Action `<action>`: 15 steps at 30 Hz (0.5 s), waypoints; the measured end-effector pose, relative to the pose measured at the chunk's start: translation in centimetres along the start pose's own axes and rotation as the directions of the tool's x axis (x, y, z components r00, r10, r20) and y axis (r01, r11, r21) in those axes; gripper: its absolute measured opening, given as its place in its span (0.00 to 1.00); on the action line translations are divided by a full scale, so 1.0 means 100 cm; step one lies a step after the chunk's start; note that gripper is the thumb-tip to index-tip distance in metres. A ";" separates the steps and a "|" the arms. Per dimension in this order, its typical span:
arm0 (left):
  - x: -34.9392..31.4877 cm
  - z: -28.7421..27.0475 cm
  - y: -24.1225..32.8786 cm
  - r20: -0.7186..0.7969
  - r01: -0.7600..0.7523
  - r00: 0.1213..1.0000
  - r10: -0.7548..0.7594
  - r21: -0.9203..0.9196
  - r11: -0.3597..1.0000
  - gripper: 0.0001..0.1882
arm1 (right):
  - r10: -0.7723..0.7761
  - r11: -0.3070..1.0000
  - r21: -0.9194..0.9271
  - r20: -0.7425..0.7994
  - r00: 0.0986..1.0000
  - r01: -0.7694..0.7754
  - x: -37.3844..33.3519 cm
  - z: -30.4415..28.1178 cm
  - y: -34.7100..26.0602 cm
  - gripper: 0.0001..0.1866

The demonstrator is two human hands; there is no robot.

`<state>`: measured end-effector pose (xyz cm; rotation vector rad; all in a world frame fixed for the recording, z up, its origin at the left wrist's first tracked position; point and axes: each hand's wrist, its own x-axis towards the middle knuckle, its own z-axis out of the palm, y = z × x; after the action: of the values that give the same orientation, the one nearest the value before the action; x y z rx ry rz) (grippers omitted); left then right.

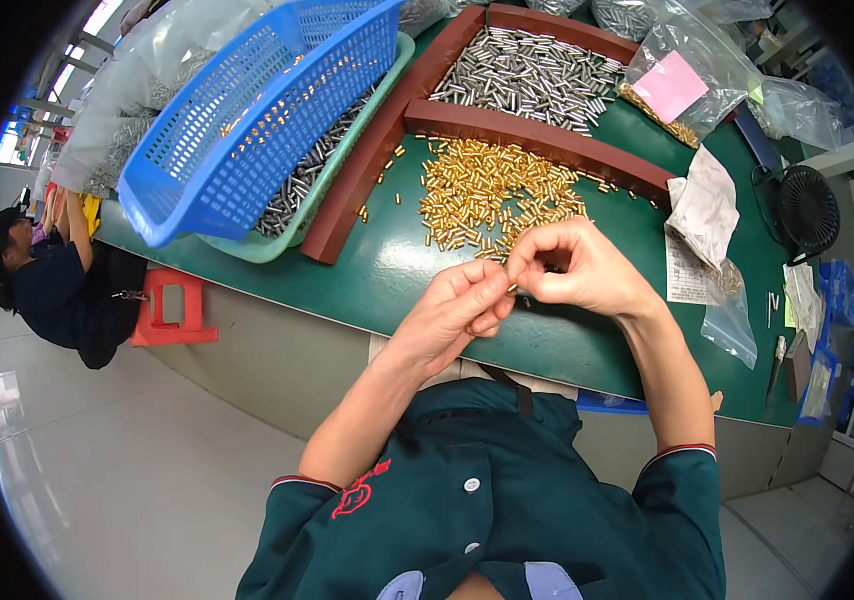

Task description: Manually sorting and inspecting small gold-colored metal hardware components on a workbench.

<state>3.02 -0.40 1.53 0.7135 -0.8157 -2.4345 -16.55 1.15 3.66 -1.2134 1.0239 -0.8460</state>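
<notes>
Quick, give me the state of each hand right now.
Left hand: closed, fingertips pinched at a small gold piece.
Right hand: closed, thumb and forefinger pinched at that same piece; anything else held is hidden.

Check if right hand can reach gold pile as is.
Likely yes: the right hand is at the near edge of the gold pile, nothing visible between, though it seems to pinch a small gold piece.

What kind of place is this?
Looks like a small-parts workshop or factory floor, though I can't be sure. The green workbench carries loose heaps of small gold-coloured cylinders and silver-coloured pins, separated by a red-brown bar.
</notes>
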 end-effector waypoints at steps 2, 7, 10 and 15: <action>0.003 -0.004 -0.003 0.070 -0.007 0.998 0.003 0.052 0.999 0.11 | 0.010 1.000 0.011 0.002 1.000 -0.010 -0.003 0.001 0.001 0.06; 0.002 -0.008 -0.002 0.021 0.002 1.000 -0.003 0.023 1.000 0.11 | 0.072 0.958 0.283 -0.059 0.996 -0.052 -0.005 0.007 0.004 0.06; 0.002 -0.007 -0.001 0.003 0.010 1.000 -0.010 -0.001 1.000 0.11 | 0.063 0.920 0.391 -0.119 0.991 -0.011 -0.005 0.009 0.012 0.09; 0.001 -0.006 -0.002 -0.024 -0.006 1.000 0.006 -0.018 1.000 0.13 | 0.063 0.900 0.436 -0.109 0.992 -0.010 -0.005 0.009 0.017 0.09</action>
<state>3.28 -0.61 0.94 0.7317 -0.7843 -2.4202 -15.88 2.18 2.08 -0.7669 0.8873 -1.0629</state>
